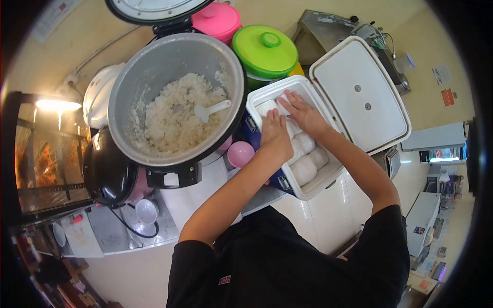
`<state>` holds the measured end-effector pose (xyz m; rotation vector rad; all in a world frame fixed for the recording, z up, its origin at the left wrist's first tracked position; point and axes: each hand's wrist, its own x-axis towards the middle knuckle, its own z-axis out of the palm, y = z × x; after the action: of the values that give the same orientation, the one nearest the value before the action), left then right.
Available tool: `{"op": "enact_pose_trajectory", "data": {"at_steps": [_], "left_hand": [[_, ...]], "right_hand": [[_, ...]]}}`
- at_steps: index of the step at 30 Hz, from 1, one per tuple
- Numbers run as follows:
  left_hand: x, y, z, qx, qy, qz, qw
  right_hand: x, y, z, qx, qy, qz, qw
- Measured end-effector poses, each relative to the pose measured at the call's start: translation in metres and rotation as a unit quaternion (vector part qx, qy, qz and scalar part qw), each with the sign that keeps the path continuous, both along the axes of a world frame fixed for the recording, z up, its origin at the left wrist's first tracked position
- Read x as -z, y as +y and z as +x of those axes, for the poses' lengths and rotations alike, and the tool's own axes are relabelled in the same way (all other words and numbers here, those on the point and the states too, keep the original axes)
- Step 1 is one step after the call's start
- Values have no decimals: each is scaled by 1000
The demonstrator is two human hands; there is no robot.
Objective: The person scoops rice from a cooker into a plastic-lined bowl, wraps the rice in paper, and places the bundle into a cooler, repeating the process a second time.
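Note:
My left hand (276, 136) reaches into an open cooler box (317, 190), its fingers stretched out over a white wrapped bundle (266, 107). Just to its right, my right hand (304, 114) lies on the white bundles at the back end, fingers spread. Several more round white bundles (304, 170) sit packed in the box nearer to me. What is inside the wrapping cannot be seen. The cooler's white lid (362, 95) is hinged open to the right.
A large rice cooker pot (128, 84) holds cooked rice (177, 120) and a white paddle (213, 109). Behind stand a green-lidded container (257, 54) and a pink-lidded one (218, 23). A pink cup (240, 154) is beside the cooler. A lit display case (51, 154) stands left.

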<state>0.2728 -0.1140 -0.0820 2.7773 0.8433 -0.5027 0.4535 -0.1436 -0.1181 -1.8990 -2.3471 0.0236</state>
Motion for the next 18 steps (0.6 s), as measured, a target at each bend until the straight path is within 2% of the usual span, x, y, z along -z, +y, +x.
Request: {"op": "enact_pose_trajectory", "data": {"at_steps": [1,2,5,6,7,8,10,11,12,13,14,15,17,18], "left_hand": [[-1,1,-1,-3,2,-1,1000],[3,-2,-4,-18,-50,2,999],[9,7,-22,41,-266,-62,961],[26,-5,-35,49,-500,14,864],[12,-13,-60,46,-553,-28,832],[-2,-22,-92,43,-602,-71,794],[45,-49,-152,-100,-631,-162,752],[83,-68,-180,-248,-609,-231,717],[118,-75,-196,-388,-571,-292,662],[140,-74,-199,-406,-528,-279,692],[158,-76,-202,-428,-483,-264,717],[177,-80,-206,-453,-436,-248,737],[220,-80,-200,-343,-397,-198,828],[231,-79,-198,-349,-377,-212,832]], "right_hand": [[2,2,0,-4,3,11,1000],[5,1,-1,-8,7,21,1000],[-5,-6,-8,0,46,38,998],[-27,-12,-20,20,70,33,997],[-53,-18,-34,39,92,31,994],[-81,-29,-62,49,162,89,982],[-130,-62,-112,80,263,81,958],[-138,-77,-134,80,290,72,951],[-143,-91,-153,91,367,-2,926],[-136,-102,-169,114,461,-109,873],[-119,-108,-188,125,546,-167,811],[-101,-109,-198,128,510,-172,833],[-75,-101,-219,121,436,-175,874],[-73,-95,-229,118,440,-183,871]]}}
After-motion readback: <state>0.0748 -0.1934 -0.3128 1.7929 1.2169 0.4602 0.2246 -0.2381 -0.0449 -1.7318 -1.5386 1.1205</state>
